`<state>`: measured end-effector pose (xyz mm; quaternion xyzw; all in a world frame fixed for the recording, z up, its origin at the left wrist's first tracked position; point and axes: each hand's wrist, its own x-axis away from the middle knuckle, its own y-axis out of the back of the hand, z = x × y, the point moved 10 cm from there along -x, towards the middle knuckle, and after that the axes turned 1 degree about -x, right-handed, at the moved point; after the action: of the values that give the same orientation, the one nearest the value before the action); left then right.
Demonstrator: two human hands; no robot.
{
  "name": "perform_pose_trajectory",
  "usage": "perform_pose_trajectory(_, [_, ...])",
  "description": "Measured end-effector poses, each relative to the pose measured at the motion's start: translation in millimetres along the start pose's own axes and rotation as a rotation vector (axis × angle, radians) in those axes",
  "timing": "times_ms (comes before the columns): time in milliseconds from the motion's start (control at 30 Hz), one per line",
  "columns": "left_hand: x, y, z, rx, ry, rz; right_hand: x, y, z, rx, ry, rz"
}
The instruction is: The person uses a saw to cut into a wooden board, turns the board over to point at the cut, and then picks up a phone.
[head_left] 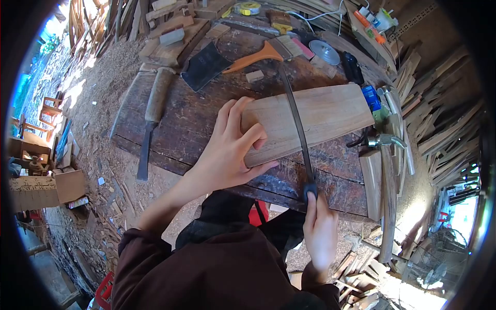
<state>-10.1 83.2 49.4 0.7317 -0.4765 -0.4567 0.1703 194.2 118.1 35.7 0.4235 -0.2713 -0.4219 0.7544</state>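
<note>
On the dark, worn workbench (181, 124) lies a pale wooden board (325, 111), angled up to the right. My left hand (232, 139) grips the board's left end, fingers curled over its edge. A long, narrow dark metal tool (295, 113) crosses the board from top to bottom. Its black handle is in my right hand (320, 227), which is closed round it below the bench's front edge. Whether the tool touches the board's surface is hard to tell.
A wooden-handled chisel (157, 98) lies at the left. Behind the board are a dark axe-like blade (206, 66), a brush with an orange handle (258, 56), a round metal disc (324, 52) and a tape measure (249, 8). A hammer (385, 140) rests at the right edge.
</note>
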Motion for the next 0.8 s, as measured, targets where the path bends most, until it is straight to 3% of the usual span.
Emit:
perform_pose_trajectory(133, [0,1,-1,0.004,0.001,0.005,-9,0,5,-0.012,0.029,-0.022])
perform_pose_trajectory(233, [-2,1,0,0.014,0.007,0.008,29,1,-8,0.038,0.018,-0.009])
perform_pose_trajectory(367, [-1,1,-1,0.013,0.005,0.019,71,-5,-45,-0.106,-0.128,0.045])
perform_pose_trajectory(500, [-1,-1,-1,0.0,-0.01,0.018,30,-5,-12,-0.014,-0.034,-0.036])
perform_pose_trajectory(633, [-1,1,-1,0.004,-0.012,0.003,7,-3,3,-0.048,-0.043,0.011])
perform_pose_trajectory(800, [0,2,1,0.019,0.014,0.006,71,-12,-44,-0.096,-0.091,0.086])
